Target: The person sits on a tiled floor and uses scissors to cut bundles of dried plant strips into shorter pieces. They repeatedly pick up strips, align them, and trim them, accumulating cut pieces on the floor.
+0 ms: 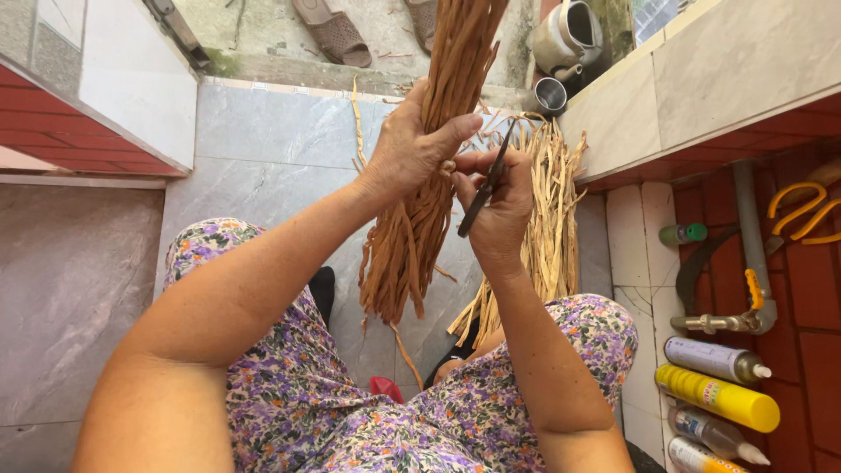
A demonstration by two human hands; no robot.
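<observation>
Left hand (407, 153) clamps the bundle of brown strips (420, 219) upright above the lap while right hand (499, 206) grips dark scissors (484, 188) beside it; best cut close, fingers clear.

This is the tiled back step of a home, opening onto a rough concrete yard and used as a place for handwork. Worn brown sandals (333, 33) and a dented metal kettle (568, 35) sit on the far concrete, while pale loose fibre strips (550, 219) lie heaped on the grey floor tiles (263, 140). At right, a grey water pipe with a tap (752, 263) runs down the red tiled wall (815, 350) above plastic spray bottles (718, 396).
</observation>
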